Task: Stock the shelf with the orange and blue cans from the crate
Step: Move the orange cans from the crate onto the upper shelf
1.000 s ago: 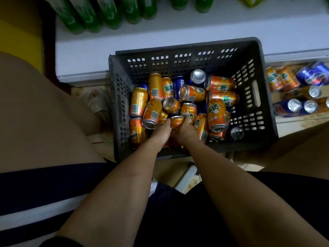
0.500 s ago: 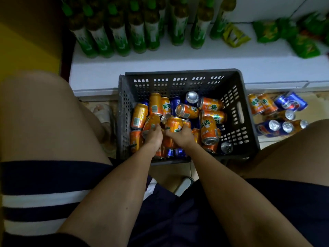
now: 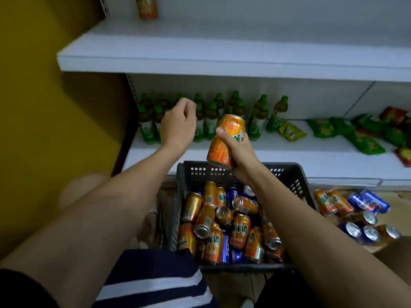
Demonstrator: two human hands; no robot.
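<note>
Right hand (image 3: 241, 150) clamped on orange can (image 3: 224, 141) mid-frame above crate (image 3: 298, 176); left hand (image 3: 178, 125) loosely curled, empty, before green bottles (image 3: 258, 121)

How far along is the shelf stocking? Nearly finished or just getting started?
It looks early. Done: one orange can on the upper shelf is all that shows there. In hand: the right hand grips a raised orange can, while the left hand holds nothing. Left: the crate still holds many orange and blue cans, and more cans on the floor lie beside it.
</note>
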